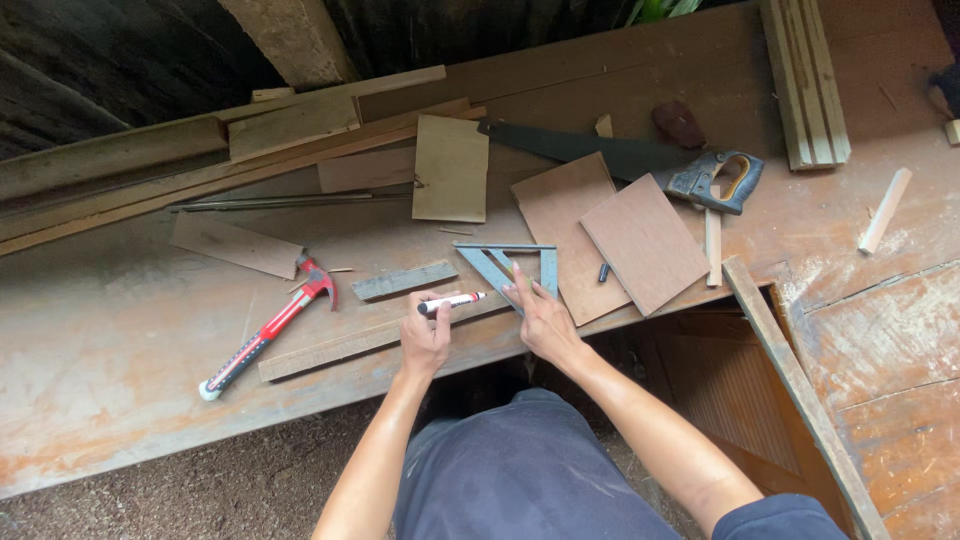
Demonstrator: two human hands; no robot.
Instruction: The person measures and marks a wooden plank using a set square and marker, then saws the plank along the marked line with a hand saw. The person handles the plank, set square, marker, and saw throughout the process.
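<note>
The long narrow wooden strip (375,342) lies flat along the near edge of the worn wooden workbench (120,340), running from below the hammer up towards the triangular grey metal speed square (508,268), which is the landmark for all positions below. The left hand (425,335) sits just left of the square, fingers closed in a pinch round a white marker with a dark cap end and red band (452,301), the marker lying nearly level over the strip. The right hand (545,322) rests directly below the square, fingers spread and pressed flat on its lower corner, holding it against the strip. No drawn line can be made out on the strip, so marking appears to be in preparation or only just begun; the strip is uncut. The black-bladed handsaw with a grey and orange handle (640,160) lies untouched up and right of the square. Two flat reddish-brown plywood panels (610,235) lie immediately right of the square, the nearer one overhanging the bench edge. A red-and-black claw hammer (268,330) lies well left of the square, and a short grey wood offcut (403,281) lies just left of it. Open bench surface is available far left of the square; on the right, an open gap bounded by a slanting timber rail (790,380) limits movement.
</note>
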